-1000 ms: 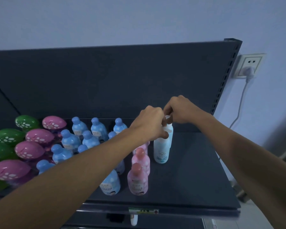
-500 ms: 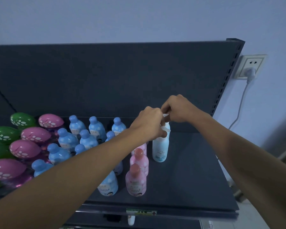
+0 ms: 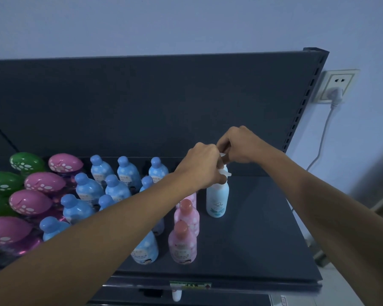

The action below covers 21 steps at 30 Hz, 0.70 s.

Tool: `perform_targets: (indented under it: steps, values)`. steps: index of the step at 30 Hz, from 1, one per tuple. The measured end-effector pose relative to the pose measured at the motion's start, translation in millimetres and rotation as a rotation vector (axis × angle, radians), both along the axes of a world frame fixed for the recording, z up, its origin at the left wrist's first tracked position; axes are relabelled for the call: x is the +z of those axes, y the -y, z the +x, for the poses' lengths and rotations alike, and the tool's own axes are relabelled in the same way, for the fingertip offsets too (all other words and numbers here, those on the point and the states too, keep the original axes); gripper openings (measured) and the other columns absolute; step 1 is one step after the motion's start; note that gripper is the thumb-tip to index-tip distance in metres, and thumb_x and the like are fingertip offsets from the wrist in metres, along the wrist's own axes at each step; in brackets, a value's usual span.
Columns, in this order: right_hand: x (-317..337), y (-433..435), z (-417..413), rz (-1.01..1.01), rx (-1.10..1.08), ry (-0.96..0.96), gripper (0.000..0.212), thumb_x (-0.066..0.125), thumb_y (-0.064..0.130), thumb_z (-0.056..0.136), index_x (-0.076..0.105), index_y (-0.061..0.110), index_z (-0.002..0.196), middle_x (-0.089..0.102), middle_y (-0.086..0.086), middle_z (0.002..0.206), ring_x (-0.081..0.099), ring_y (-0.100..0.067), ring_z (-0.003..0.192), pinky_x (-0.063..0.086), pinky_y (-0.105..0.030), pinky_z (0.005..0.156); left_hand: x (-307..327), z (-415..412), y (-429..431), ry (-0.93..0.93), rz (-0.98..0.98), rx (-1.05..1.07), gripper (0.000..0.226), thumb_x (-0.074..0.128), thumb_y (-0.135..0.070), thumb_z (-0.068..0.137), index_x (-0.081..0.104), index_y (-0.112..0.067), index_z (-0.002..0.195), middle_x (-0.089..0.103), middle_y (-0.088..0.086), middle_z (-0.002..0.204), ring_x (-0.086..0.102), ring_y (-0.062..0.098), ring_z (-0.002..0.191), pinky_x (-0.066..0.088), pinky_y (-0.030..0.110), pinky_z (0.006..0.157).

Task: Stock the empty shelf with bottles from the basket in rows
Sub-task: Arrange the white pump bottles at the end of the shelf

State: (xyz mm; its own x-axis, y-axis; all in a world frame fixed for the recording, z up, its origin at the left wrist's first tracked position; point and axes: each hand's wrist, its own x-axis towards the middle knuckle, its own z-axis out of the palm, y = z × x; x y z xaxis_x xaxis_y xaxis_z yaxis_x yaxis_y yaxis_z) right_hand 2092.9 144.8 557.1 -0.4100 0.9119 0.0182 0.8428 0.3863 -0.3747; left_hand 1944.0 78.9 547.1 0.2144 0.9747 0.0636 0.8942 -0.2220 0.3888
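Pinching the white nozzle (image 3: 225, 173) of a pale spray bottle (image 3: 217, 200) standing on the shelf (image 3: 257, 235), left hand (image 3: 202, 166) and right hand (image 3: 241, 146) begin a new row beside stocked pink bottles (image 3: 186, 214) (right side unfilled, basket unseen).

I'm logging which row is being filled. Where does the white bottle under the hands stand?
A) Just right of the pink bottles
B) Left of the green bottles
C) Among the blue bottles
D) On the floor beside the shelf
A: the white bottle stands upright on the shelf just right of the row of pink bottles, with the left hand curled over its top.
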Motion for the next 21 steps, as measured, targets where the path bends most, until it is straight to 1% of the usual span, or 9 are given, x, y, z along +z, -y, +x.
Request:
perform_targets:
  steps: [3, 6, 8, 10, 14, 16, 21]
  values:
    - [1.6, 1.5, -2.0, -0.014, -0.007, 0.021, 0.032, 0.088, 0.018, 0.072, 0.069, 0.043, 0.067, 0.068, 0.020, 0.076, 0.065, -0.001, 0.084, 0.047, -0.017, 0.063, -2.2, -0.9, 0.8, 0.000, -0.001, -0.007, 0.033, 0.085, -0.036, 0.074, 0.077, -0.022, 0.103, 0.069, 0.002, 0.098, 0.068, 0.021, 0.086, 0.060, 0.038, 0.079]
    - [2.6, 4.2, -3.9, -0.029, -0.029, 0.045, 0.028, 0.088, 0.021, 0.072, 0.071, 0.043, 0.071, 0.070, 0.020, 0.083, 0.066, -0.003, 0.089, 0.055, -0.024, 0.071, -3.0, -3.3, 2.5, -0.029, 0.008, -0.002, 0.037, 0.084, -0.043, 0.073, 0.074, -0.019, 0.100, 0.066, 0.002, 0.094, 0.065, 0.023, 0.088, 0.057, 0.036, 0.074]
    - [4.7, 7.5, -5.7, -0.020, -0.051, 0.060, 0.024, 0.088, 0.025, 0.072, 0.076, 0.041, 0.084, 0.071, 0.021, 0.089, 0.066, -0.006, 0.095, 0.058, -0.032, 0.080, -1.4, -7.9, 4.4, -0.058, 0.032, 0.005, 0.036, 0.082, -0.048, 0.074, 0.068, -0.018, 0.087, 0.063, 0.002, 0.089, 0.062, 0.024, 0.086, 0.053, 0.035, 0.068]
    - [11.0, 12.6, -9.6, 0.023, -0.081, 0.085, 0.028, 0.086, 0.030, 0.073, 0.076, 0.040, 0.097, 0.070, 0.020, 0.095, 0.063, -0.007, 0.100, 0.056, -0.035, 0.084, 3.9, -16.9, 7.7, -0.064, 0.066, 0.021, 0.034, 0.079, -0.049, 0.076, 0.063, -0.019, 0.079, 0.063, 0.002, 0.088, 0.063, 0.026, 0.085, 0.055, 0.037, 0.069]
    - [30.3, 28.2, -27.2, 0.127, -0.143, 0.113, 0.030, 0.082, 0.039, 0.073, 0.074, 0.040, 0.101, 0.065, 0.019, 0.096, 0.059, -0.010, 0.101, 0.049, -0.032, 0.078, 20.5, -49.2, 19.0, -0.031, 0.114, 0.037, 0.023, 0.075, -0.041, 0.081, 0.075, -0.023, 0.094, 0.068, 0.003, 0.095, 0.066, 0.029, 0.091, 0.059, 0.042, 0.079]
    - [37.8, 38.8, -43.6, 0.174, -0.165, 0.115, 0.029, 0.079, 0.040, 0.073, 0.073, 0.039, 0.101, 0.067, 0.017, 0.100, 0.061, -0.014, 0.100, 0.047, -0.031, 0.076, 28.2, -70.5, 26.0, -0.037, 0.156, 0.040, 0.019, 0.073, -0.042, 0.080, 0.075, -0.027, 0.093, 0.069, 0.002, 0.095, 0.066, 0.029, 0.093, 0.058, 0.042, 0.080]
    - [46.5, 71.1, -100.4, 0.249, -0.164, 0.140, 0.028, 0.074, 0.040, 0.073, 0.072, 0.038, 0.101, 0.068, 0.012, 0.104, 0.063, -0.020, 0.099, 0.047, -0.031, 0.075, 39.6, -129.5, 52.3, -0.062, 0.174, 0.092, 0.016, 0.065, -0.040, 0.076, 0.070, -0.031, 0.088, 0.067, -0.001, 0.093, 0.065, 0.028, 0.089, 0.058, 0.041, 0.076]
